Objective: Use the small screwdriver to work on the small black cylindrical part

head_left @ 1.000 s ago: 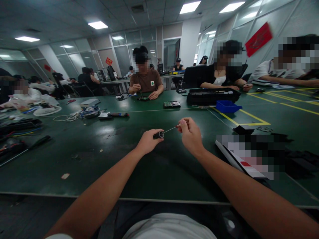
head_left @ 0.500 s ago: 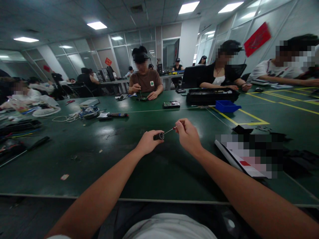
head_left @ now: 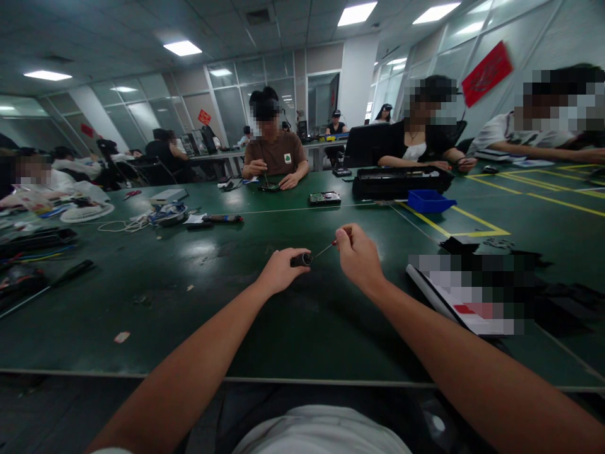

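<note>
Above the green table, my left hand (head_left: 278, 272) is closed around a small black cylindrical part (head_left: 300, 259), whose round end faces right. My right hand (head_left: 357, 255) grips a thin screwdriver (head_left: 326, 248) by its red handle. The metal shaft slants down to the left, and its tip is beside the round end of the black part; whether they touch is too small to tell.
Ahead lie a hard drive (head_left: 324, 198), a blue tray (head_left: 430, 201) and a long black casing (head_left: 403, 183). A dark-handled tool (head_left: 223, 218) and bundled cables (head_left: 167, 213) are front left. White papers (head_left: 454, 302) lie right. People sit across the table (head_left: 189, 328).
The round end of the black part has turned a little to the right. My right hand and the screwdriver have shifted very slightly right.
</note>
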Available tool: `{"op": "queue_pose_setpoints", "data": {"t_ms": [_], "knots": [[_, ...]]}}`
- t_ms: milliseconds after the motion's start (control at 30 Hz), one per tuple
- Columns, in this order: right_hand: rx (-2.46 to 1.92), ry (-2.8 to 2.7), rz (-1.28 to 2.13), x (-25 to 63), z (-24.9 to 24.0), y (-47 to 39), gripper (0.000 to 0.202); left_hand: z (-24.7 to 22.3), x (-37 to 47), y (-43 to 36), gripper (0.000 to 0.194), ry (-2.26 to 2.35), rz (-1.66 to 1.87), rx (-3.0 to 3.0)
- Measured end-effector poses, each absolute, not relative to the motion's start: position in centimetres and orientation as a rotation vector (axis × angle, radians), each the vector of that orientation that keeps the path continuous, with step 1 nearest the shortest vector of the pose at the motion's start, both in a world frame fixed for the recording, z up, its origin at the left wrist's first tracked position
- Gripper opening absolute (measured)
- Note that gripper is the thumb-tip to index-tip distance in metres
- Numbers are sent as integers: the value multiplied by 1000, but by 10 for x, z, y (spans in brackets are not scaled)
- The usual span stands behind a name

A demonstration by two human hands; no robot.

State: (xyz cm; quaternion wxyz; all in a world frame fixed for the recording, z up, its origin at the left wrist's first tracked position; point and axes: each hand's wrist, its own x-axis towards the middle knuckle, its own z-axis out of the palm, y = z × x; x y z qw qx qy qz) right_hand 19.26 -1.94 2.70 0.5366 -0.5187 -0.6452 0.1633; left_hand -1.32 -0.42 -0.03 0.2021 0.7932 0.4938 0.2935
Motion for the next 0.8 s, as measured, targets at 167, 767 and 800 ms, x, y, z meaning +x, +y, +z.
{"op": "queue_pose_setpoints", "data": {"t_ms": [167, 767, 800], "knots": [[-1257, -1511, 376, 193, 28, -19, 22, 1, -13, -4, 42, 1407, 817, 2198], [-1188, -1427, 338, 193, 30, -22, 23, 3, 1, -14, 42, 1295, 748, 2250], [-1185, -1429, 339, 193, 30, -22, 23, 3, 4, -16, 42, 1284, 706, 2269]]}}
